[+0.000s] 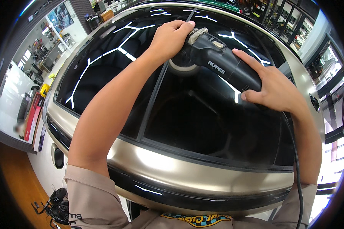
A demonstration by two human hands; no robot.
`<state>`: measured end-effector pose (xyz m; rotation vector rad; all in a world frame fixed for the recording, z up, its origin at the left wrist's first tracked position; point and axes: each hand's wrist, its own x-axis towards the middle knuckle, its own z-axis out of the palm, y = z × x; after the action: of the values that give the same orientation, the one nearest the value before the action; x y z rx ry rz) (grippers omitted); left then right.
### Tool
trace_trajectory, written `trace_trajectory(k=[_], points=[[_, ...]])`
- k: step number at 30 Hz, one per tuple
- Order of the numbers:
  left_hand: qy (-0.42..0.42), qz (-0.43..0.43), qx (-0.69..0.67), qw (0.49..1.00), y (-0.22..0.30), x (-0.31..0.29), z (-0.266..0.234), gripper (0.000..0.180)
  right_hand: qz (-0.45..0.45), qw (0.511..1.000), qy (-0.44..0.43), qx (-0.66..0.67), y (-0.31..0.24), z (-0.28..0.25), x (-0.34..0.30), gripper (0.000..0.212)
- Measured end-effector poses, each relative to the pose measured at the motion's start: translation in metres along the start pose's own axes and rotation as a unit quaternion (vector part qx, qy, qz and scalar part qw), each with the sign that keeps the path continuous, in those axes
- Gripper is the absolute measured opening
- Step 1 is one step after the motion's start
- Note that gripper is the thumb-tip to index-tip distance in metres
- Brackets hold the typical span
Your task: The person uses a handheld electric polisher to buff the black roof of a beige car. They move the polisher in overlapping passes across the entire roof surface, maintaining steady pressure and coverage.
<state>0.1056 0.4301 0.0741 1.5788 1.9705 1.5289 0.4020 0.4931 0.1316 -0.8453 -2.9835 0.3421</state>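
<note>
A black car polisher (pixel 223 59) rests with its pale round pad (pixel 182 68) on the glossy black glass roof (pixel 202 122) of a gold-coloured car. My left hand (pixel 172 37) is closed over the polisher's head at its far end, partly hiding it. Toward the right, my right hand (pixel 273 84) grips the rear of the body, with the thumb below and the fingers along the top. The pad sits close to the dark seam (pixel 153 97) that runs across the glass. From the tool's back end a black cord (pixel 295 152) hangs down along my right forearm.
The gold body edge (pixel 153 158) curves between me and the glass, above a black glossy strip (pixel 141 186). Bright tube lights reflect in the roof. At left stand a red box (pixel 33 116) and a yellow object (pixel 44 90); a small black wheeled item (pixel 57 206) is at lower left.
</note>
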Motion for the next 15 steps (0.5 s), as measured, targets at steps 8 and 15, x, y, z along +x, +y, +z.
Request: trace_trajectory(k=[8, 15], points=[[0.141, 0.126, 0.104, 0.976, 0.0, -0.017, -0.007, 0.034, 0.03, 0.999, 0.016, -0.001, 0.021, -0.005, 0.045, 0.098], [-0.307, 0.37, -0.023, 0.877, 0.077, -0.202, 0.036, 0.02, 0.024, 0.999, 0.026, 0.003, 0.029, -0.011, 0.062, 0.1]])
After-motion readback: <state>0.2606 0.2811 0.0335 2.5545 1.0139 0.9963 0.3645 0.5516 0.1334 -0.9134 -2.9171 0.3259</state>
